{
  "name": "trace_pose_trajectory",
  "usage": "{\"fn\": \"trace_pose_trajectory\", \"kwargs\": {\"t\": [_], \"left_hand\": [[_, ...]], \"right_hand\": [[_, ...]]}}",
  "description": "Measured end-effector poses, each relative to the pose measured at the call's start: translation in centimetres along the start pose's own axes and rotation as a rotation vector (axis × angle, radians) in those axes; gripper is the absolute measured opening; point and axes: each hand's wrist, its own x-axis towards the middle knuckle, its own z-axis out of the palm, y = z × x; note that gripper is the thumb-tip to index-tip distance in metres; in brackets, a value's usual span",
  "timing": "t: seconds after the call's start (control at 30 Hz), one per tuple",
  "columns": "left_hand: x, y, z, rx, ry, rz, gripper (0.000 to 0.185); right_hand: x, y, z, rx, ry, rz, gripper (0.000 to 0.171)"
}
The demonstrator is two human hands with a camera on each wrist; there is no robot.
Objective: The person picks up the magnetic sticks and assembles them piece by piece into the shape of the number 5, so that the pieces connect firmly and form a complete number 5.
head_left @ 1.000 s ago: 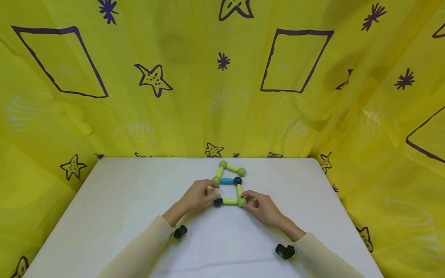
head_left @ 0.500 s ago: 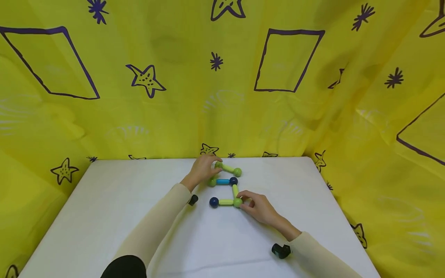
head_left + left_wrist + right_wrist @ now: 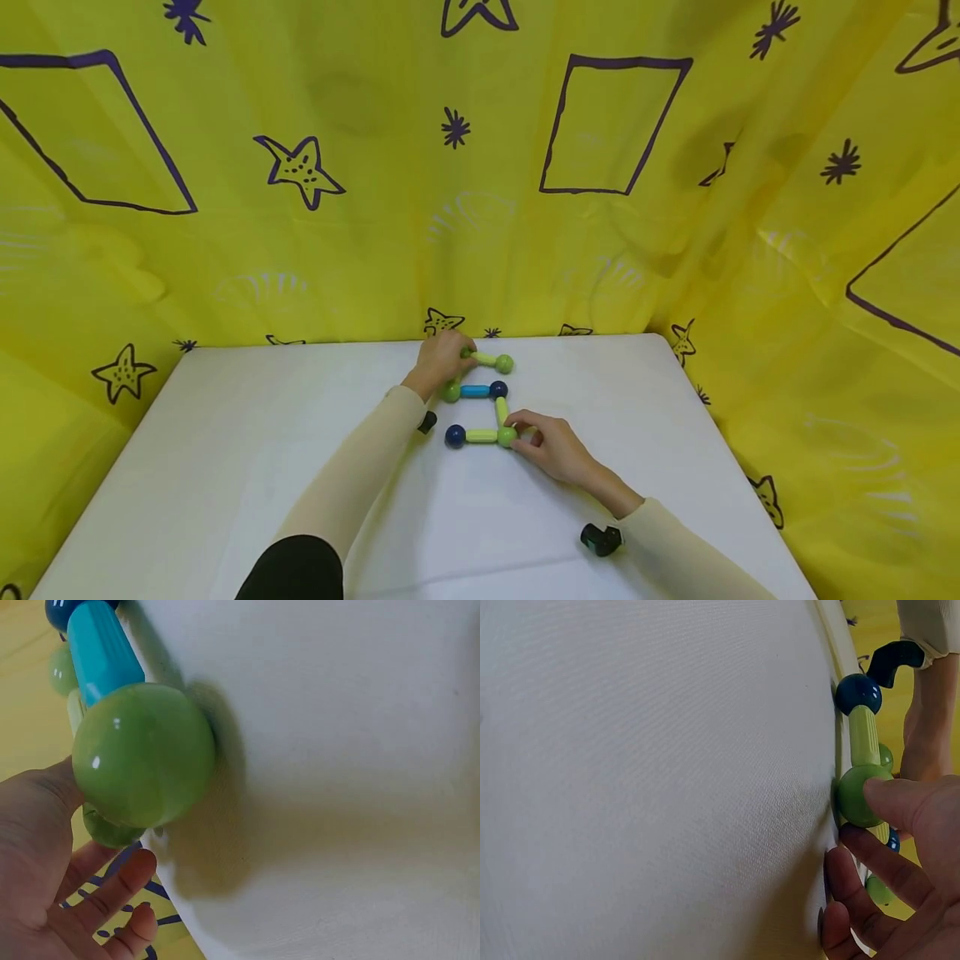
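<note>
Left hand (image 3: pixel 441 360) barely shifted, grip hidden, cannot tell; right hand (image 3: pixel 546 446) pinches green ball (image 3: pixel 507 435)

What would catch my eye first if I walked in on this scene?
Probably the bright yellow curtain with purple stars and squares, hung behind and beside the white table. Next, at the table's far middle, a zigzag chain of green and blue rods and balls. The left hand touches its far end, and the right hand pinches the green ball at its near corner.
</note>
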Motion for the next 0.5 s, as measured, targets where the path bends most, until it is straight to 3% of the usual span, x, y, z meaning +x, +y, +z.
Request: {"fn": "trace_pose_trajectory", "kwargs": {"t": [0.2,0.5], "left_hand": [[-0.1,-0.7,-0.2,-0.069,0.021,-0.104,0.029],[-0.1,-1.9,0.1,-0.09,0.058,-0.131,0.029]], "right_hand": [[0.0,0.0,0.0,-0.008,-0.002,-0.009,0.028],[-0.1,-0.1,-0.1,-0.006,-0.002,-0.018,0.029]]}}
